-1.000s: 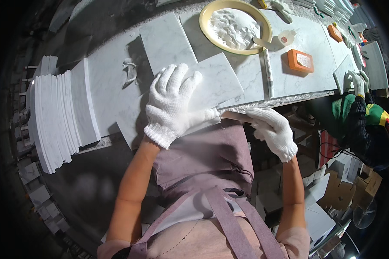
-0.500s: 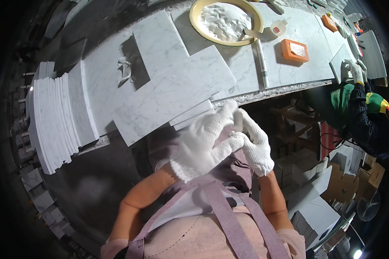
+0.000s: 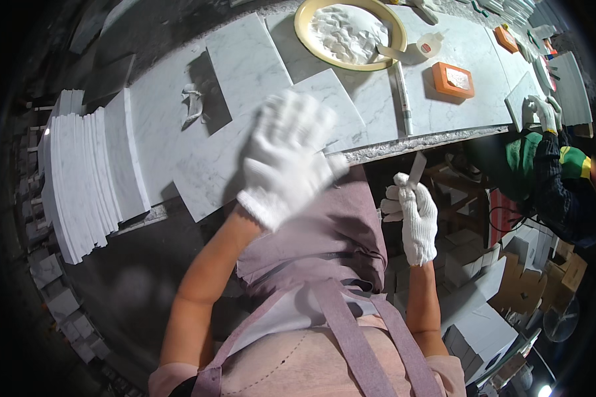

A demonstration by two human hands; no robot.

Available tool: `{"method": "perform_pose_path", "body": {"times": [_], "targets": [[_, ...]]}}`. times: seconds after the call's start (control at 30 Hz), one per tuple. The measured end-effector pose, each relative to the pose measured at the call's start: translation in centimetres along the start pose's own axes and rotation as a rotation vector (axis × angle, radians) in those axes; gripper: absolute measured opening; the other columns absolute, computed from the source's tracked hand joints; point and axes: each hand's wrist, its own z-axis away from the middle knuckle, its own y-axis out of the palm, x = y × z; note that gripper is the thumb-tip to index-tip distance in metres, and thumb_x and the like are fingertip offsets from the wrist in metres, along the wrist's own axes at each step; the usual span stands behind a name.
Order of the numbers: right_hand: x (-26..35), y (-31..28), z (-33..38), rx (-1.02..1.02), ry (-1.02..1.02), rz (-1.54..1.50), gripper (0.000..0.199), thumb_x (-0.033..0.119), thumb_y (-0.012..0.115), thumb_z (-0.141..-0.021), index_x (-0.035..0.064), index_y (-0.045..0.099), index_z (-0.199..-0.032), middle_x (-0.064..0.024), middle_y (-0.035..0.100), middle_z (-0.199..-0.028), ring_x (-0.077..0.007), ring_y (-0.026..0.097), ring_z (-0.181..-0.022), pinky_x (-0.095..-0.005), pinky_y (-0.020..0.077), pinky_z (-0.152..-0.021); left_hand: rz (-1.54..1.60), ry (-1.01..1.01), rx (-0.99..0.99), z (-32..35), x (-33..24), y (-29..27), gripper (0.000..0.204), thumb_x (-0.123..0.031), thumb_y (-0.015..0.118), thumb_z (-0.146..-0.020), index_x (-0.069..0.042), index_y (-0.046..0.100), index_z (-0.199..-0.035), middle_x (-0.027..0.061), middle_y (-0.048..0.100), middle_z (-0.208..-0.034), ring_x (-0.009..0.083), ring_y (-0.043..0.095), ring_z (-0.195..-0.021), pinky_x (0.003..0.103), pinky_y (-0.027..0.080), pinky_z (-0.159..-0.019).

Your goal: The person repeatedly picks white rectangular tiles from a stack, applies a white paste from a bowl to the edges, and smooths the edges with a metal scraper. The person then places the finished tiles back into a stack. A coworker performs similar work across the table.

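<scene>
My left hand (image 3: 288,155), in a white knit glove, hovers blurred with spread fingers over a white marble tile (image 3: 212,165) lying at the near edge of the workbench (image 3: 444,116). My right hand (image 3: 414,215), also gloved, is below the bench edge and pinches a small flat pale strip (image 3: 417,169) that sticks upward. A second marble tile (image 3: 248,59) lies further back on the bench.
A stack of marble tiles (image 3: 86,178) stands on edge at the left. A yellow bowl of white paste (image 3: 351,33), an orange block (image 3: 453,79) and a long tube (image 3: 402,92) sit on the bench. Another person's gloved hands (image 3: 543,112) work at the right. Boxes lie below.
My hands were together below the bench edge half a second ago. The left hand has since swung up over the tile; the right hand has dropped lower right with the strip.
</scene>
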Motion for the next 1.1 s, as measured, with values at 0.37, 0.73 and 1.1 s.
{"method": "perform_pose_path", "body": {"times": [0.37, 0.73, 1.1], "targets": [[2.1, 1.2, -1.1, -0.064, -0.062, 0.122, 0.033, 0.03, 0.061, -0.109, 0.0025, 0.068, -0.125, -0.0046, 0.07, -0.089, -0.0098, 0.064, -0.067, -0.0252, 0.0535, -0.059, 0.473, 0.211, -0.125, 1.8, -1.3, -1.9, 0.042, -0.039, 0.074, -0.091, -0.013, 0.075, -0.125, 0.0084, 0.072, -0.123, 0.0299, 0.062, -0.127, 0.048, 0.046, -0.113], [5.9, 3.4, -3.2, 0.175, -0.174, 0.515, 0.05, 0.016, 0.058, -0.107, 0.0112, 0.049, -0.156, -0.0064, 0.071, -0.093, -0.0129, 0.068, -0.072, -0.0283, 0.0557, -0.065, 0.005, 0.057, -0.028, -0.7, 3.3, -0.3, 0.084, -0.065, 0.08, -0.076, -0.02, 0.064, -0.145, 0.0192, 0.05, -0.156, 0.0431, 0.045, -0.143, 0.057, 0.029, -0.125], [6.3, 4.8, -4.3, 0.202, -0.643, 0.944, 0.042, 0.014, 0.058, -0.107, 0.0115, 0.057, -0.148, -0.0076, 0.068, -0.073, -0.0178, 0.07, -0.059, -0.032, 0.0546, -0.056, 0.053, 0.132, -0.09, -0.4, 3.5, -0.2, 0.076, -0.063, 0.083, -0.073, -0.022, 0.071, -0.137, 0.0151, 0.052, -0.154, 0.0381, 0.044, -0.144, 0.055, 0.03, -0.125]]}}
